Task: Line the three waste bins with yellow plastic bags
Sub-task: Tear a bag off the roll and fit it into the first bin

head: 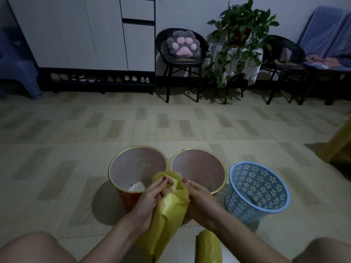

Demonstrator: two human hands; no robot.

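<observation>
A yellow bag is held up over the near rims of two red bins, its top edge pinched between the curled fingers of the left hand and the right hand. A blue flowered basket is set on the floor just right of the red bins. A roll of yellow bags is laid on the floor at the near edge, between the knees.

Bare forearms, bare knees, dark red polish on fingernails
</observation>
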